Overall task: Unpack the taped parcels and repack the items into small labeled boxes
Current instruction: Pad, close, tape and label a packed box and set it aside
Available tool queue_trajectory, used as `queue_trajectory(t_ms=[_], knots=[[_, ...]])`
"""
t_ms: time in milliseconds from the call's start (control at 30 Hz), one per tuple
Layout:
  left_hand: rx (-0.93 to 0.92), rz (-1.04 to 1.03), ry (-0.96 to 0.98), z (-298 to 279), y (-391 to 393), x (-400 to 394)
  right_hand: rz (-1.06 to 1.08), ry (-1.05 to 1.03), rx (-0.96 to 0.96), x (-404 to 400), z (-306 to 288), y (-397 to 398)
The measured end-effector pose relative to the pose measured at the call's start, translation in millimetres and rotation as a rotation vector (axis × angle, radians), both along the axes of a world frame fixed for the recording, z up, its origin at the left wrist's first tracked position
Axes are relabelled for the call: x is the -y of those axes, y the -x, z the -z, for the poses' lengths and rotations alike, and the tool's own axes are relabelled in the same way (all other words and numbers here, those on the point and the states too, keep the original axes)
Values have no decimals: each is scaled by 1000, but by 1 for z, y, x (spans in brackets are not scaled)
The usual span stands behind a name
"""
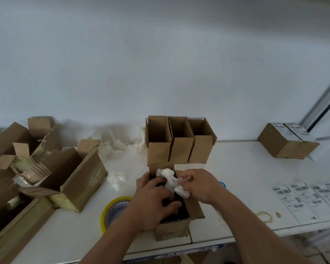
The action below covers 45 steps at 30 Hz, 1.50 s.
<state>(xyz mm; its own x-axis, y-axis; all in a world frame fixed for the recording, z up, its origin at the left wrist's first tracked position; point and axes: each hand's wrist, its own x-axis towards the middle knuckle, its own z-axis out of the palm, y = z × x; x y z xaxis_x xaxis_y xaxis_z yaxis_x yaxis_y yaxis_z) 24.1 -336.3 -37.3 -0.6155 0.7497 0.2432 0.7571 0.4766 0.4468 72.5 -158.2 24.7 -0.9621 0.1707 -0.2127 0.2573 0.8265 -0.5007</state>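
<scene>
Left hand [151,199] is curled down inside the small open brown cardboard box [171,225], gripping a dark item [171,201], probably to steady it. Right hand [200,184] pinches crumpled white padding [170,178] over the box, looks like cushioning going in.

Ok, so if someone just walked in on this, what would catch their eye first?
Probably the two hands at the open small box at the table's near edge: the left hand reaches inside while the right hand pinches white padding over it. Behind stand three empty boxes in a row. To the left lies a heap of torn parcels, with a tape roll nearer the box.
</scene>
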Motion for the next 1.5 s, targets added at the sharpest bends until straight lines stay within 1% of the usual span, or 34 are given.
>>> queue_trajectory(t_ms=[133, 200, 300, 367, 433, 467, 500, 533, 600, 633, 667, 733, 833, 933, 1067, 1167, 1300, 1367, 1400, 1500], knots=[[19, -36, -100, 1, 0, 0, 44, 26, 81, 3, -6, -2], [47, -45, -133, 2, 2, 0, -29, -42, 122, 5, -12, -3], [46, -52, -130, 5, 7, 1, -104, -84, 186, 10, -18, -4], [49, -62, -138, 5, 8, 2, -226, -161, 266, 15, -16, -5], [40, -65, -153, 4, 8, 4, -329, -214, 296, 18, -13, -6], [36, -66, -160, 2, 7, 6, -342, -246, 271, 19, -13, -7], [40, -73, -167, 1, 5, 7, -303, -271, 208, 19, -14, -7], [46, -81, -170, -1, 4, 8, -272, -314, 98, 16, -15, -6], [60, -90, -164, -2, 3, 11, -74, -250, -133, 11, -20, -3], [71, -94, -161, -3, 3, 11, 7, -173, -222, 10, -20, -1], [85, -101, -158, -2, 3, 13, 39, -115, -268, 10, -19, 2], [115, -116, -146, -2, 4, 16, -34, -108, -194, 14, -12, 6], [131, -132, -126, -2, 4, 19, -127, -246, -110, 16, 5, 4], [127, -134, -110, -3, 4, 18, -142, -353, -95, 13, 8, 2], [134, -113, -116, -3, 5, 15, -126, -402, -67, 16, 3, 8], [132, -108, -111, -4, 5, 13, -142, -474, 21, 20, 3, 13], [116, -100, -98, -5, 4, 9, -221, -670, 133, 28, 2, 22], [114, -119, -103, -4, 5, 11, -244, -637, 126, 27, 2, 24], [122, -130, -114, -4, 6, 13, -248, -565, 105, 25, 2, 23], [148, -129, -95, -3, 7, 18, -168, -172, -22, 12, 3, 17]])
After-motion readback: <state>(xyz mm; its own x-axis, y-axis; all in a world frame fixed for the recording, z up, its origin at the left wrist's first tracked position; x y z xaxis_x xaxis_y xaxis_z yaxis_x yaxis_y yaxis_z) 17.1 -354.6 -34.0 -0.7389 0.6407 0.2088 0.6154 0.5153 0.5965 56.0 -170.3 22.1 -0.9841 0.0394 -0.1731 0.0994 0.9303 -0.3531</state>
